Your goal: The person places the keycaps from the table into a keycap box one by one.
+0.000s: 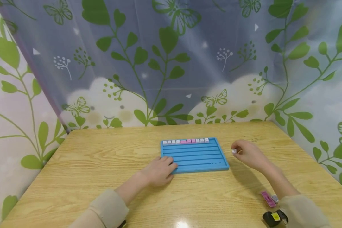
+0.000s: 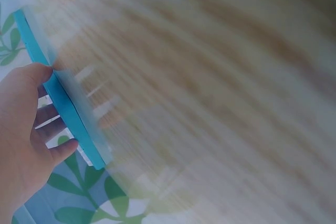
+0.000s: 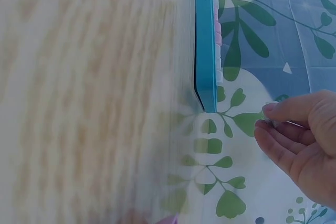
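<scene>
A blue keycap tray (image 1: 195, 155) with ridged rows lies on the table, a line of white and pink keycaps (image 1: 185, 141) along its far row. At its near left corner my left hand (image 1: 159, 171) holds the tray; the left wrist view shows the thumb against the blue edge (image 2: 68, 106) and the other fingers spread around the corner. Off the tray's right side, my right hand (image 1: 249, 154) is raised above the table, pinching a small white keycap (image 1: 234, 151) between thumb and fingertips. In the right wrist view, fingers mostly cover that keycap.
Near the right forearm, a purple plastic piece (image 1: 269, 199) lies beside a small greyish-white piece (image 1: 275, 199). A black object with a yellow patch (image 1: 272, 218) is by the right sleeve. Behind the wooden table (image 1: 102, 158) hangs a leaf-patterned curtain (image 1: 171, 63).
</scene>
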`<state>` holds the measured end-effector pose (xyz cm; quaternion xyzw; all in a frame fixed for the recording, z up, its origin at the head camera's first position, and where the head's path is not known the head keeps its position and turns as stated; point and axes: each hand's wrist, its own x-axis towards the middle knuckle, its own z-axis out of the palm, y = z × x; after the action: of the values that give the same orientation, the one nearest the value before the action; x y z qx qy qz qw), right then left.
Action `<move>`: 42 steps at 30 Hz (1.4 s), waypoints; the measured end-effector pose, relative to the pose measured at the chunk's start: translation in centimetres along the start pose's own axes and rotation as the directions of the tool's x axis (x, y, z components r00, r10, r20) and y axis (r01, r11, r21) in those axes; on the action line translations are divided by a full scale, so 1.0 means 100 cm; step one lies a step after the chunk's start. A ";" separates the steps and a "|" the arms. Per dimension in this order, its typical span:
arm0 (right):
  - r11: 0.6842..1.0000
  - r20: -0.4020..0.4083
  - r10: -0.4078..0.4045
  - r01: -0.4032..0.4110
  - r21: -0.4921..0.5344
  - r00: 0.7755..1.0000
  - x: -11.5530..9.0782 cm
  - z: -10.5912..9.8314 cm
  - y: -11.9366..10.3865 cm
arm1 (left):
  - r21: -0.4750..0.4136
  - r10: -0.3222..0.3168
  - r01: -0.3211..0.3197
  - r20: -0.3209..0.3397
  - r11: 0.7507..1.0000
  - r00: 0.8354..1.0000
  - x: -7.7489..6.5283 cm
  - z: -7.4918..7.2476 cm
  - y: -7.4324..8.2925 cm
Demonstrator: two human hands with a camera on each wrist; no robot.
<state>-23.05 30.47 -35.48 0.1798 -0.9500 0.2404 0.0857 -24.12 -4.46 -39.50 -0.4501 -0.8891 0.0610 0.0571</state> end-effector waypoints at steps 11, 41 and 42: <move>0.997 -0.012 -0.065 0.065 -0.033 0.998 0.009 0.002 0.001 | 0.005 -0.001 0.001 -0.004 1.000 1.000 0.001 0.000 0.000; 0.999 0.116 0.028 -0.032 0.032 0.993 0.062 0.009 -0.002 | 0.017 -0.007 0.007 0.000 1.000 1.000 0.000 -0.001 0.001; 0.998 0.120 0.042 -0.047 0.040 0.992 0.064 0.010 -0.002 | 0.016 -0.007 0.007 0.001 1.000 1.000 0.000 -0.001 0.001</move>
<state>-28.91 27.92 -34.65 0.1743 -0.9518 0.2515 0.0198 -24.00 -4.39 -39.46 -0.4463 -0.8902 0.0679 0.0603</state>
